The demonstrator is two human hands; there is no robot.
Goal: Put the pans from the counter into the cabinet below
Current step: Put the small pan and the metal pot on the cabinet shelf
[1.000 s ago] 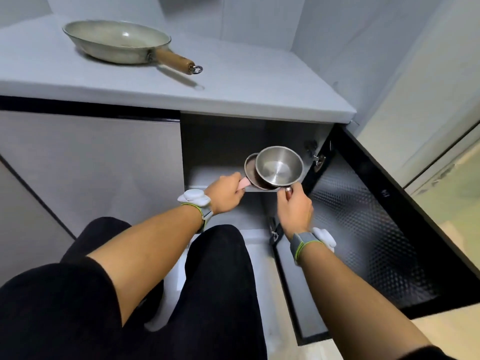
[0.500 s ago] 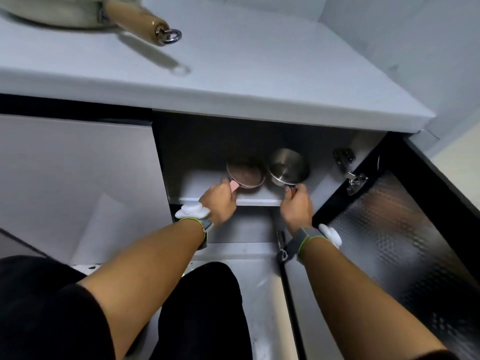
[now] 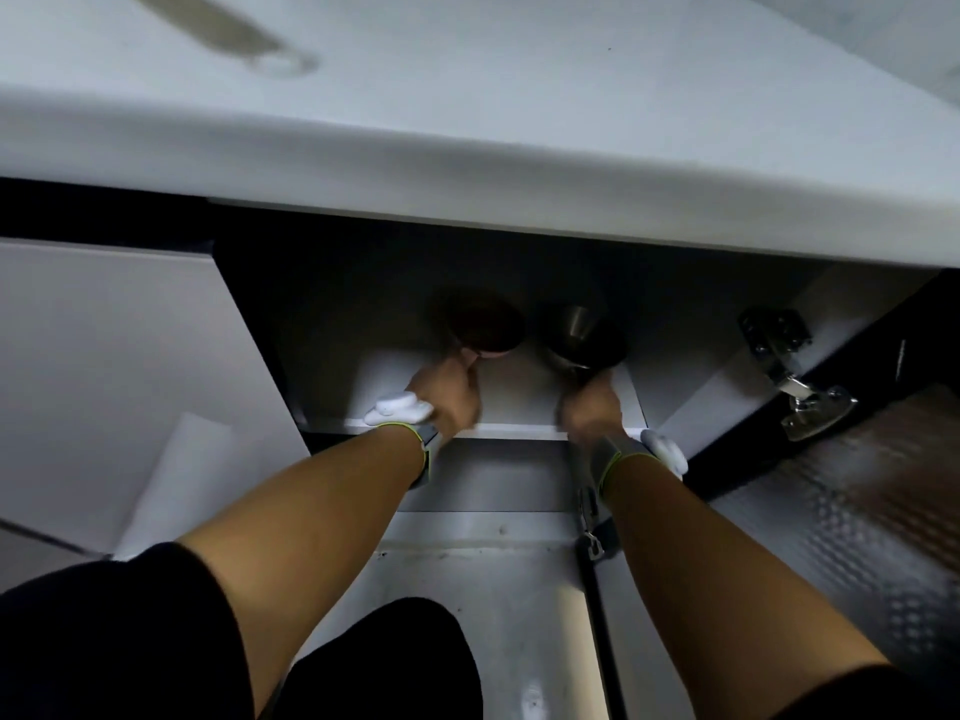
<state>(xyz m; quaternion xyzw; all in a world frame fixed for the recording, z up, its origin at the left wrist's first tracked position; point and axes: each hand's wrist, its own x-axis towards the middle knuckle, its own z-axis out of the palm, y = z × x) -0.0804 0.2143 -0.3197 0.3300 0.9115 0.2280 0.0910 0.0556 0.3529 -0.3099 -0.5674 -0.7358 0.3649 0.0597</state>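
Both pans sit deep on the upper shelf (image 3: 498, 431) of the open cabinet. A small dark brown pan (image 3: 480, 324) with a pink handle is on the left, and my left hand (image 3: 449, 394) is closed around that handle. To its right is a small steel saucepan (image 3: 582, 335), whose handle is gripped by my right hand (image 3: 592, 407). Both hands are blurred by motion. Only the blurred shadow of the big frying pan's handle (image 3: 228, 36) shows on the counter top at the upper left.
The white counter edge (image 3: 467, 168) overhangs the cabinet opening. The open door (image 3: 857, 511), with a dimpled inner face, stands at the right, its metal hinge (image 3: 800, 392) beside the shelf. A closed door (image 3: 119, 387) is at left. My dark-clad knees fill the bottom.
Both pans have moved farther back on the shelf, pushed by my hands. My head has dropped lower and closer, so the frying pan on the counter has left the view.
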